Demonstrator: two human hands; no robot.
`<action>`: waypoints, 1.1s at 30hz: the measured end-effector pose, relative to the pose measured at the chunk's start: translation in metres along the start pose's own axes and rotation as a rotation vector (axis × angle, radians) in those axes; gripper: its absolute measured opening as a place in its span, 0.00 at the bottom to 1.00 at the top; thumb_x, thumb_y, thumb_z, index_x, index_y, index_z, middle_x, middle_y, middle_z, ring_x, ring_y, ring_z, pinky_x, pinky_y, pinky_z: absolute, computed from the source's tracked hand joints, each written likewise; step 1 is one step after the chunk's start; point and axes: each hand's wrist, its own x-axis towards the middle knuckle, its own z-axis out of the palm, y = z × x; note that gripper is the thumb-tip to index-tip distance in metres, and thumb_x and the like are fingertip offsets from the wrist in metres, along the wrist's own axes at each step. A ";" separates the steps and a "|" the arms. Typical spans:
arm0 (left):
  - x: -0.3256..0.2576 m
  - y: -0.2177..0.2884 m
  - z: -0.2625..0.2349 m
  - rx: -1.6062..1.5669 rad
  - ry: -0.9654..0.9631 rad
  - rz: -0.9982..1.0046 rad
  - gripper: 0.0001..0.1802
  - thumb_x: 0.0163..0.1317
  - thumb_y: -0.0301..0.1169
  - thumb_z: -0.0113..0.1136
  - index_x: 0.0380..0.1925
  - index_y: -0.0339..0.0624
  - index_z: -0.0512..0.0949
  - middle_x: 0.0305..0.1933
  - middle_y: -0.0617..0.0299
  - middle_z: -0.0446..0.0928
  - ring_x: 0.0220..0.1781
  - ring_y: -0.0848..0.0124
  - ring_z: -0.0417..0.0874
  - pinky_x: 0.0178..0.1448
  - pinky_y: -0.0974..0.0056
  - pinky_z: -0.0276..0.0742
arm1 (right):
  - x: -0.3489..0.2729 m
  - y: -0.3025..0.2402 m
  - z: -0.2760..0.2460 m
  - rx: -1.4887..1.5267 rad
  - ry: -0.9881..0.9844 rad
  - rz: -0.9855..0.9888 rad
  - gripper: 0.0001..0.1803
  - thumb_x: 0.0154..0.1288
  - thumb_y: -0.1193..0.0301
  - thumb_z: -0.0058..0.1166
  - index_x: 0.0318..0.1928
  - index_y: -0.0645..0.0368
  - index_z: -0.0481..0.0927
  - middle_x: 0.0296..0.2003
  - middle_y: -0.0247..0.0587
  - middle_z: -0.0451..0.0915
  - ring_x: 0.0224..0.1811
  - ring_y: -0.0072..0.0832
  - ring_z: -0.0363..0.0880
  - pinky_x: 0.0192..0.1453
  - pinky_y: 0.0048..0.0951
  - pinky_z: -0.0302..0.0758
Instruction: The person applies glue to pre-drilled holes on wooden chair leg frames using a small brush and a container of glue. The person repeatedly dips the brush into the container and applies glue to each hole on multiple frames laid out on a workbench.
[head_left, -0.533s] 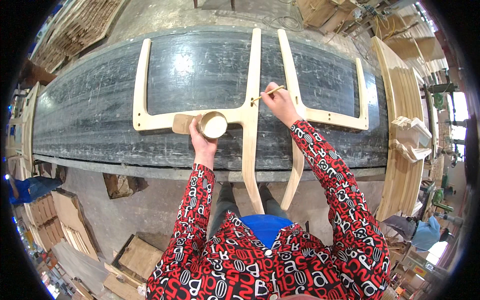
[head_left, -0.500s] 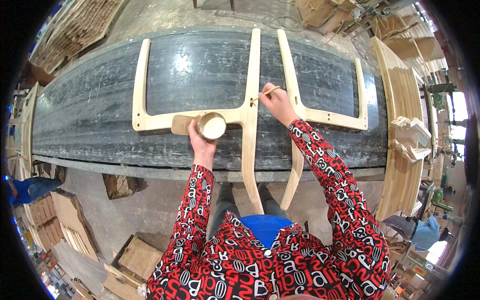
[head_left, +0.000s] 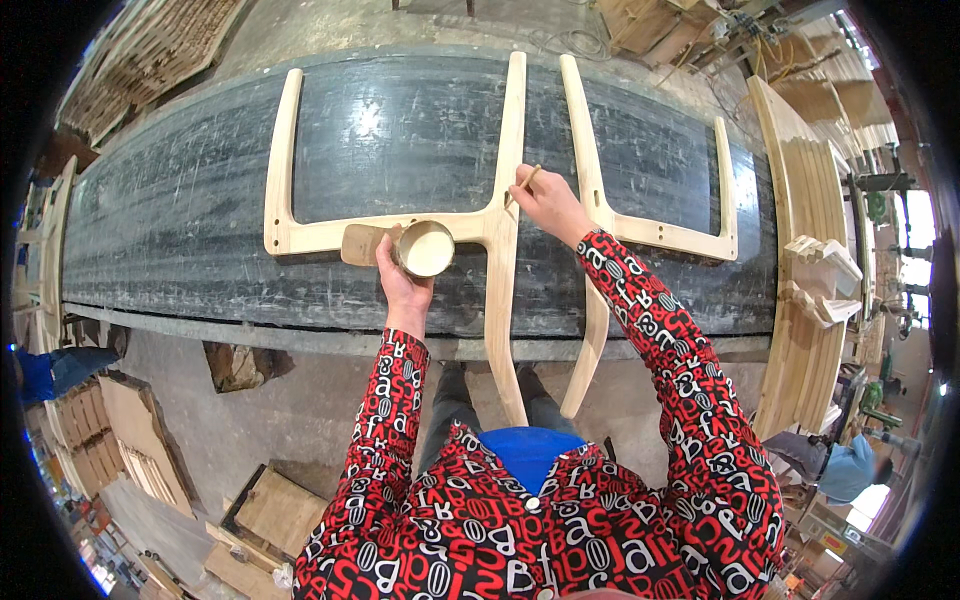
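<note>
Two pale wooden chair-side frames lie on a dark tabletop (head_left: 200, 210): the left frame (head_left: 350, 237) and the right frame (head_left: 665, 234). Over the left one's crossbar, my left hand (head_left: 405, 298) is closed around a small round cup (head_left: 401, 252) of creamy liquid, likely glue. A tan flap (head_left: 362, 243) juts out beside the cup. My right hand (head_left: 552, 205) pinches a thin wooden stick (head_left: 529, 178), its lower end at the slot in the left frame's upright. A similar slot (head_left: 597, 197) shows in the right frame.
Long wooden boards (head_left: 785, 190) are stacked at the table's right end, with shaped wooden pieces (head_left: 825, 260) on them. Timber piles (head_left: 150, 60) stand at the far left. At the lower right a person in blue (head_left: 850, 470) is nearby. The frames' legs overhang the near table edge.
My right hand has shifted slightly down, and the stick has tilted more upright, with its lower end still at the slot. The cup stays nearly in place.
</note>
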 end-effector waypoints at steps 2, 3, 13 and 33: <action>-0.002 0.000 -0.001 -0.001 -0.013 -0.012 0.21 0.65 0.47 0.46 0.52 0.49 0.72 0.51 0.62 0.76 0.54 0.64 0.77 0.55 0.57 0.76 | 0.005 -0.002 0.001 -0.012 0.074 -0.008 0.11 0.61 0.67 0.54 0.31 0.62 0.70 0.24 0.51 0.74 0.30 0.49 0.76 0.33 0.40 0.72; -0.003 -0.001 -0.001 -0.002 -0.020 -0.016 0.21 0.65 0.47 0.46 0.52 0.49 0.72 0.51 0.61 0.76 0.54 0.64 0.77 0.55 0.57 0.77 | 0.008 -0.003 0.000 -0.017 0.111 -0.014 0.11 0.61 0.67 0.54 0.30 0.62 0.70 0.24 0.51 0.74 0.30 0.48 0.76 0.33 0.40 0.72; 0.003 -0.038 0.023 0.085 -0.066 0.094 0.19 0.66 0.42 0.48 0.51 0.43 0.71 0.49 0.59 0.77 0.50 0.65 0.80 0.53 0.60 0.78 | -0.022 -0.010 -0.051 0.068 0.049 -0.379 0.07 0.59 0.72 0.56 0.31 0.61 0.72 0.20 0.39 0.71 0.23 0.34 0.73 0.29 0.34 0.72; -0.034 -0.185 0.108 0.016 -0.076 -0.021 0.21 0.65 0.46 0.48 0.52 0.48 0.71 0.50 0.61 0.76 0.54 0.64 0.78 0.57 0.55 0.75 | -0.138 0.088 -0.115 1.517 0.291 0.586 0.03 0.64 0.74 0.53 0.33 0.56 0.73 0.29 0.37 0.78 0.28 0.23 0.76 0.37 0.29 0.78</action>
